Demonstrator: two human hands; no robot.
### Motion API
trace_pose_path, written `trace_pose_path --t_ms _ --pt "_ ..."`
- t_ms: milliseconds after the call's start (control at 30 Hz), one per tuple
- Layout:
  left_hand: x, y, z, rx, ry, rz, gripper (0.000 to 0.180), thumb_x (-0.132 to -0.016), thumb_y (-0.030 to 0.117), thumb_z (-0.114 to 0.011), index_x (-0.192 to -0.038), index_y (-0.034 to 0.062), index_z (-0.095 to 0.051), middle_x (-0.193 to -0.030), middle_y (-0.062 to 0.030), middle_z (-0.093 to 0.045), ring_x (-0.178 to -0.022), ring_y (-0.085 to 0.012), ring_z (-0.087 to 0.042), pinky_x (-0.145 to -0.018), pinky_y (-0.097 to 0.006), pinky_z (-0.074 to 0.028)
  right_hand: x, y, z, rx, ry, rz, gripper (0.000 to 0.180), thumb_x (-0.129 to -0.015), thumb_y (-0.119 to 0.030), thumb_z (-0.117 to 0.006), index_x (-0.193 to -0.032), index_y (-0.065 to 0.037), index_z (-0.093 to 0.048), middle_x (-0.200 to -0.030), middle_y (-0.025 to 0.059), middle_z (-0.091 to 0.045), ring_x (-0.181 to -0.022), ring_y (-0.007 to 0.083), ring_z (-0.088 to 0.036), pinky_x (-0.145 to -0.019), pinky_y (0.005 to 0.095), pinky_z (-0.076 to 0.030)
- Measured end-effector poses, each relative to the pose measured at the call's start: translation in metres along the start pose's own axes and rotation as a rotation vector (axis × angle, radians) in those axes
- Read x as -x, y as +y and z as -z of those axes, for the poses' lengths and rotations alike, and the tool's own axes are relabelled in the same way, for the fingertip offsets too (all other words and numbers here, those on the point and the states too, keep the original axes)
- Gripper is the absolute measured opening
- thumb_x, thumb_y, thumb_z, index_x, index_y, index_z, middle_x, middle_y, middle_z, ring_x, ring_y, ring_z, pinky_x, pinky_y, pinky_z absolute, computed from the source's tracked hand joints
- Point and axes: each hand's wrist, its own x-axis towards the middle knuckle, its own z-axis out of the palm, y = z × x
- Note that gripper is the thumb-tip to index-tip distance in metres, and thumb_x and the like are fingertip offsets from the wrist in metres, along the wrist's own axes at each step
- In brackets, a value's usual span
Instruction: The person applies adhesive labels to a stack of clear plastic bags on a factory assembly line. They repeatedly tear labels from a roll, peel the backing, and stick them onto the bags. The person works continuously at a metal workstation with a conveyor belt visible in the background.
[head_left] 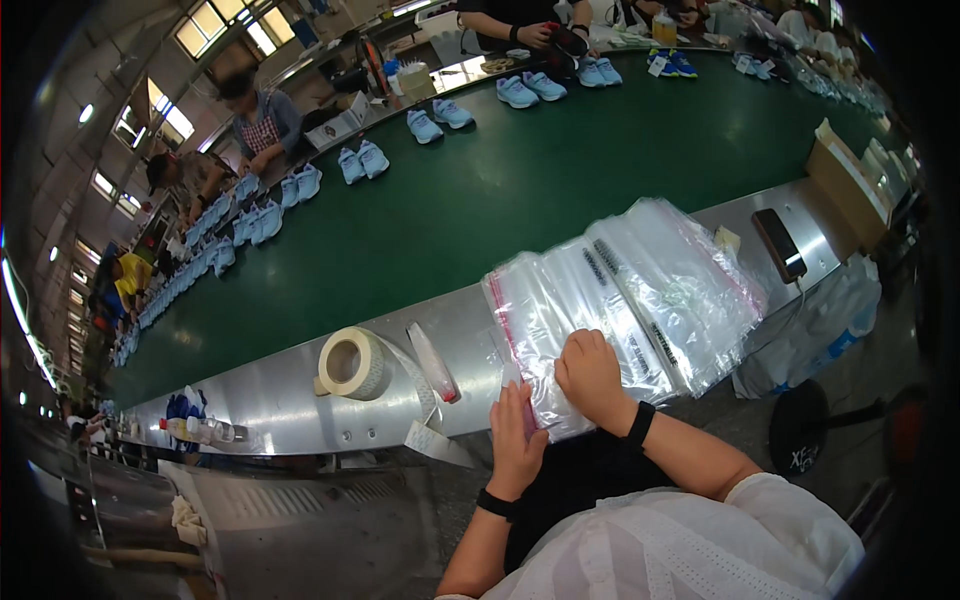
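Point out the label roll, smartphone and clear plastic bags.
Label roll (pixel 373 367), head view: right side of its ring.
Smartphone (pixel 779 245), head view: middle of its dark face.
Clear plastic bags (pixel 622 300), head view: middle of the pile.

Left fingers (pixel 511 408) point forward while right fingers (pixel 580 346) curl inward.

The transparent bags (pixel 690 290) at near right are of thin plastic, glossy and wrinkled. The long table edge (pixel 290 412) is smooth, shiny metal; the green belt (pixel 480 190) beyond looks smooth. The label roll (pixel 373 368) seems of paper.
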Motion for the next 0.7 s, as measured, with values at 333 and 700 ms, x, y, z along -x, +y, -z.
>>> trace_pose_path --t_ms 333,700 --pt "0.001 0.0 0.005 -0.031 -0.02 0.003 0.071 -0.092 0.038 -0.043 -0.139 -0.0094 -0.019 -0.134 -0.0202 -0.045 -0.128 -0.0394 -0.03 -0.108 -0.046 -0.017 0.003 0.007 0.003 -0.129 0.066 -0.033 0.011 -0.078 -0.013 -0.06 -0.079 -0.002 -0.055 -0.084 0.0108 -0.051 -0.08 0.0286 -0.051 -0.067 0.0378 -0.04" --pt "-0.099 0.012 -0.018 1.699 -0.177 0.314 0.09 -0.087 0.069 -0.028 -0.129 -0.0105 -0.04 -0.129 -0.0212 -0.047 -0.126 -0.0343 -0.04 -0.109 -0.047 -0.028 0.004 0.026 0.03 -0.831 -0.158 -0.484 0.018 -0.086 -0.016 -0.056 -0.078 0.0 -0.057 -0.077 0.0117 -0.061 -0.068 0.0239 -0.06 -0.058 0.032 -0.047"
